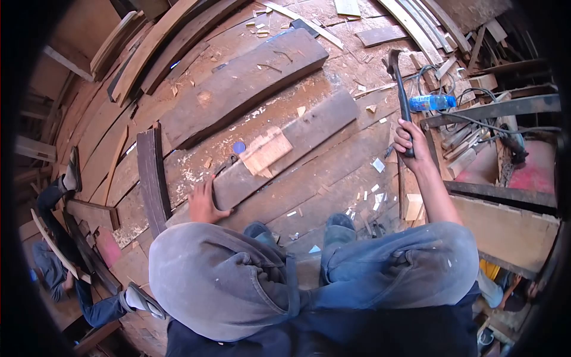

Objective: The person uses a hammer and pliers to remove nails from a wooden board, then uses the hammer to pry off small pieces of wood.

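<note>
Right hand (410, 140) clenching hammer (399, 83); left hand (204, 203) lying open on dark plank (315, 128) — plank floor (333, 175) carrying wood chips (376, 196), water bottle (432, 103) lying nearby.

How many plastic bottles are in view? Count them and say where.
1. The plastic bottle lies on its side right of the hammer that the right hand holds; clutter could hide others.

My right fingers (404, 140) wrap the bottom of a dark hammer (402, 89), its head raised beyond them. My left fingers (200, 194) press the near end of a dark plank (315, 125), which lies flat and slants away.
</note>
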`<state>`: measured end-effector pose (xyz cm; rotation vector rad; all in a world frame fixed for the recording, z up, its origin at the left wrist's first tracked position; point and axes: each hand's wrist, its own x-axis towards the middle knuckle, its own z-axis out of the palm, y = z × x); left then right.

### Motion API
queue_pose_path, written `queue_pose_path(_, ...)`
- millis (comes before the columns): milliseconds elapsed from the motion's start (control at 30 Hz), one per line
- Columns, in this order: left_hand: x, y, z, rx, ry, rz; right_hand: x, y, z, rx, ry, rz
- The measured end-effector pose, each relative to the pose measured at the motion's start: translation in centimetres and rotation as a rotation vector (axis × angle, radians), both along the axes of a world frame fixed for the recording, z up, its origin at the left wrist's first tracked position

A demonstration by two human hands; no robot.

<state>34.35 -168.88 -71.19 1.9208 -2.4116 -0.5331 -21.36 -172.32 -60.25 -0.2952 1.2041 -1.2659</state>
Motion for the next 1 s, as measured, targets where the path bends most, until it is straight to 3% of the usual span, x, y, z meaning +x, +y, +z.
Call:
queue_pose_path(67, -0.8, 3.0, -2.6, -0.181, -0.08, 0.06, -0.2, 0.3, 0.0, 0.001, 0.012, -0.024)
queue_pose_path(200, -3.9, 8.2, -1.5, -0.347, -0.104, 0.15, -0.3, 1.1, -0.5, 0.026, 0.021, -0.043)
queue_pose_path(333, -3.6, 9.9, -0.2, -0.23, -0.006, 0.062, -0.5, 1.1, -1.1, 0.017, 0.058, -0.02)
queue_pose_path(367, -3.4, 10.6, 0.9, -0.295, -0.091, -0.017, -0.9, 1.1, -1.6, -0.003, 0.085, 0.011)
queue_pose_path(467, -2.0, 12.2, -3.1, 0.062, 0.047, 0.079, -0.6, 0.6, -1.1, -0.029, 0.165, 0.018)
queue_pose_path(533, -2.1, 13.1, -5.2, 0.111, 0.018, 0.208, -0.2, -0.3, -0.2, -0.069, 0.217, 0.046)
queue_pose_path(567, -2.7, 14.1, -5.2, 0.01, -0.023, 0.091, -0.2, -0.6, 0.1, -0.097, 0.229, 0.061)
queue_pose_path(600, -3.6, 14.1, -3.8, -0.09, -0.064, -0.03, -0.3, -0.9, 0.2, -0.122, 0.241, 0.073)
queue_pose_path(800, -4.6, 12.9, 0.6, 0.102, 0.142, -0.064, 0.6, -1.7, 0.8, -0.181, 0.254, 0.061)
queue_pose_path(1000, -4.8, 10.4, 2.3, 0.256, 0.116, -0.075, 0.5, -1.3, -0.4, -0.144, 0.278, 0.111)
